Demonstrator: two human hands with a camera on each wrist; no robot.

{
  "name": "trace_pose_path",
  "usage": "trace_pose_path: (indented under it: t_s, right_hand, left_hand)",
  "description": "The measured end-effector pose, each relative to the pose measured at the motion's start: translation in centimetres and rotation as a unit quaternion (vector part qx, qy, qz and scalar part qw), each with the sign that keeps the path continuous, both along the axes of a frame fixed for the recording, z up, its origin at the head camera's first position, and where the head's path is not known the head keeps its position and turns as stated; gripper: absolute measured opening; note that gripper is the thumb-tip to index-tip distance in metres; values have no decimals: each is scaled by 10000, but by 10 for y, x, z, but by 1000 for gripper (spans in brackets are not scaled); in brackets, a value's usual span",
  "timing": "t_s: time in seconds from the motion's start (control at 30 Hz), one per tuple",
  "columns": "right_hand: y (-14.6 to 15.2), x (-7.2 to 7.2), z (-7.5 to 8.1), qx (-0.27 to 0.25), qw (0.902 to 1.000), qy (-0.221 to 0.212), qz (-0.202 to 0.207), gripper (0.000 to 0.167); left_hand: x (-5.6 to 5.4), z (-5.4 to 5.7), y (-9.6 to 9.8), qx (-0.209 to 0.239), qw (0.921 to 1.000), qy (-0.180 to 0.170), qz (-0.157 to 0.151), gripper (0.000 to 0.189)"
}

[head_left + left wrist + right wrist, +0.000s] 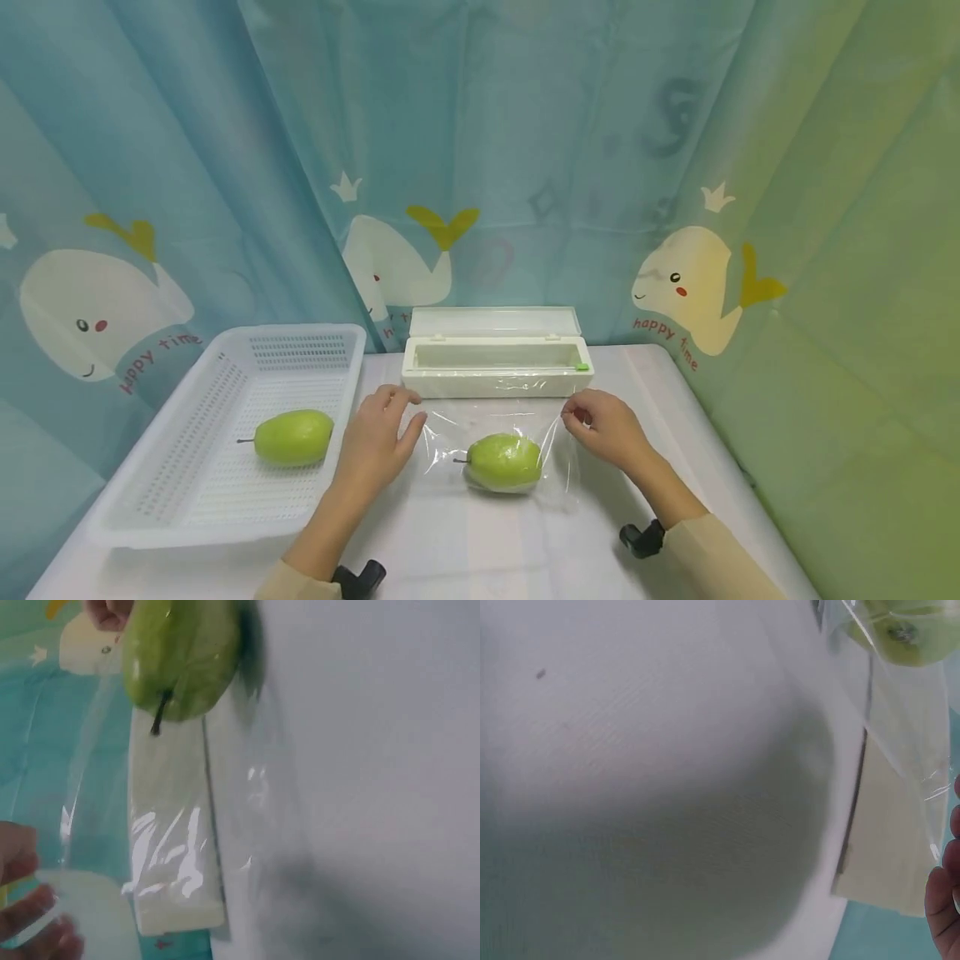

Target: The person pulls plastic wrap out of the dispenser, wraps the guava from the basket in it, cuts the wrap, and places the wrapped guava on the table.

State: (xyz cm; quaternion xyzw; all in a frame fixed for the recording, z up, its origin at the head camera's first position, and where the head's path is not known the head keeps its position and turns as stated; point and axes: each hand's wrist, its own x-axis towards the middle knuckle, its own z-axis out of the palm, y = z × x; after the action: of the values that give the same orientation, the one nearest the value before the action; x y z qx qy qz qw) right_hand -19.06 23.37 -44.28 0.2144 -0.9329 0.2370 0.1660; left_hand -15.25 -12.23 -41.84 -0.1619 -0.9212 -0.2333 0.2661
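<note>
A green pear (504, 462) with a dark stem lies on the table, its stem toward the left. Clear plastic wrap (450, 425) spreads around and across it, catching glints of light. At the wrap's far right corner, my right hand (603, 425) pinches the film between thumb and fingers; the right wrist view shows the film (911, 765) drawn taut to the fingertips. My left hand (378, 437) is beside the film's far left corner, thumb and fingers apart. In the left wrist view, those fingers (34, 915) are spread close to the film's edge.
Behind the pear stands a long white wrap dispenser box (495, 385) with its lid raised and a green slider at the right. To the left, a white perforated basket (225, 492) holds a second green pear (294, 438). Curtains (525, 167) hang behind the table.
</note>
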Motion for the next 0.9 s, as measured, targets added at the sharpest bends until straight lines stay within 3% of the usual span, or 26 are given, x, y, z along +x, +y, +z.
trace_pose_path:
  t_s: [0.1,0.17,0.3,0.4,0.6,0.73,0.9]
  right_hand:
    - [-1,-2,-3,33,9999,-132,-56,11]
    - [-1,-3,-4,46,9997,-222,-93,10]
    - [-3,-4,-5,104,9992,-351,-140,8]
    - [-4,-5,-5,128,9989,-427,-166,8]
    - [-5,-6,-8,150,9979,-580,-237,7]
    - [-5,-5,-7,152,9971,-673,-329,9]
    - [-6,1,-2,-289,9967,-594,-472,18]
  left_hand:
    - [10,-3,12,-16,9988,394,-300,23]
    - [20,-4,25,33,9962,521,-697,23]
    - [35,-10,51,-51,9878,463,-1486,24]
    - [39,-15,67,-406,9834,262,-1747,32]
    - [33,-21,82,-1024,9812,-179,-1624,54]
    - [29,-21,87,-1468,9750,-584,-1563,64]
    - [24,-20,89,-1796,9697,-733,-1488,74]
